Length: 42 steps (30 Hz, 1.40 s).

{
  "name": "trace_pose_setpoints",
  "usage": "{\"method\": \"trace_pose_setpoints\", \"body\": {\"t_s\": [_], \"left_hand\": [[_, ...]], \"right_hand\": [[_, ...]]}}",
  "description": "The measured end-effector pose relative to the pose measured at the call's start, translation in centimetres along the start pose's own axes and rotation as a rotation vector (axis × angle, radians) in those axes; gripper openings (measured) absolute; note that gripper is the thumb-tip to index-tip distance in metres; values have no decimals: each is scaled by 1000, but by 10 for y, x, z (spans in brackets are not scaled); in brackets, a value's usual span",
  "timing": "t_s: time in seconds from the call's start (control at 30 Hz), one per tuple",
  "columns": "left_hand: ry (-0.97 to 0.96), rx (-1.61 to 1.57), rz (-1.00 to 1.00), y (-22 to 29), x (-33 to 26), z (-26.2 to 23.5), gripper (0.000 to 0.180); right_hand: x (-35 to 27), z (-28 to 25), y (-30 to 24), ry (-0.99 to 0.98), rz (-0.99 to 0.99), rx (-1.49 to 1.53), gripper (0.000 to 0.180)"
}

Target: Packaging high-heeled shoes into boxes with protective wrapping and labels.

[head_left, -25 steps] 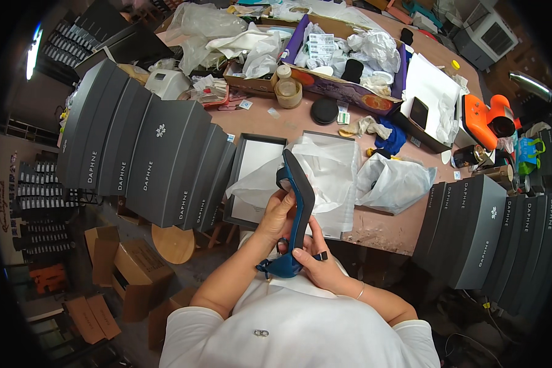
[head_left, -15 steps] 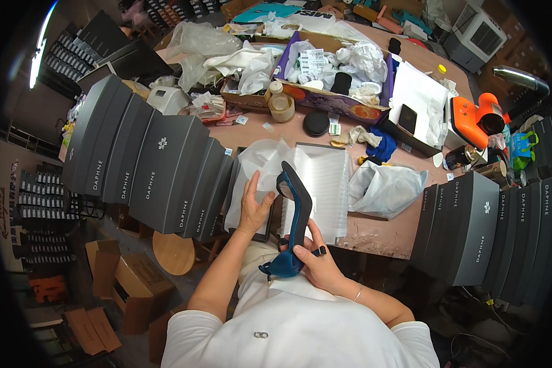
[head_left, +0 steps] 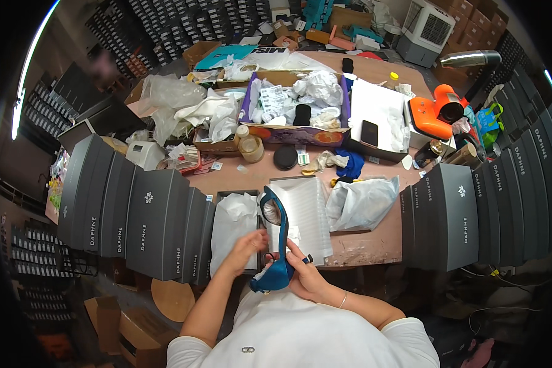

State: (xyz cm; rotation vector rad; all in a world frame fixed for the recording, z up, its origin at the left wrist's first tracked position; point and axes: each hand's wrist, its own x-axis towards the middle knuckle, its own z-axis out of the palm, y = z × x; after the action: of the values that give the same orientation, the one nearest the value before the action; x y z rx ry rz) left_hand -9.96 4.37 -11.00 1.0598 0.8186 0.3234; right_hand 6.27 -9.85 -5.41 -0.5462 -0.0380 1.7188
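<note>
A blue heeled sandal (head_left: 275, 277) stands on end in front of my body, its toe end low by my shirt and its heel part pointing away from me. My right hand (head_left: 306, 277) is closed round its side, and a dark strap sticks out by the fingers. Just left of the sandal is my left hand (head_left: 246, 249), fingers loosely bent and apart from one another, with nothing visible in them. Beyond the hands, an open shoe box (head_left: 213, 214) holds white tissue paper (head_left: 236, 214). Beside it lies a box part lined with white ribbed wrapping (head_left: 310, 211).
Grey shoe boxes stand in rows at the left (head_left: 156, 221) and right (head_left: 451, 214). A white plastic bag (head_left: 362, 202) lies right of the wrapping. Farther back are a glue bottle (head_left: 250, 146), a black round tin (head_left: 285, 157), a purple carton (head_left: 300, 134) and a phone (head_left: 369, 132).
The sandal has turned in my right hand, showing more of its side and less of its sole. My left hand's spread fingers have bent in toward it. The view has tilted up.
</note>
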Motion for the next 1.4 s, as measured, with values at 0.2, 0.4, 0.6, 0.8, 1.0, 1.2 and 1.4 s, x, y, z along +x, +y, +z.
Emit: {"method": "trace_pose_setpoints", "body": {"t_s": [0.2, 0.4, 0.6, 0.8, 1.0, 1.2, 1.4], "left_hand": [[-128, -941, -68, 23, 13, 15, 54], [-180, -1087, -147, 26, 22, -39, 42], [-192, -922, -348, 34, 40, -27, 48], [-159, -966, -348, 39, 55, -2, 49], [-88, -895, -290, 61, 66, 28, 61], [-242, -1142, -174, 51, 67, 44, 70], [-398, -1275, -171, 53, 60, 39, 74]], "right_hand": [[44, 20, 23, -105, 201, -117, 59], [63, -2, -34, -153, 128, -1243, 39], [141, -60, -150, 395, -336, -1310, 19], [262, -138, -214, 454, -547, -1934, 17], [305, -179, -209, 531, -248, -2455, 53], [299, -170, -224, 461, -15, -2424, 46], [283, -181, -217, 560, -388, -2332, 29]]}}
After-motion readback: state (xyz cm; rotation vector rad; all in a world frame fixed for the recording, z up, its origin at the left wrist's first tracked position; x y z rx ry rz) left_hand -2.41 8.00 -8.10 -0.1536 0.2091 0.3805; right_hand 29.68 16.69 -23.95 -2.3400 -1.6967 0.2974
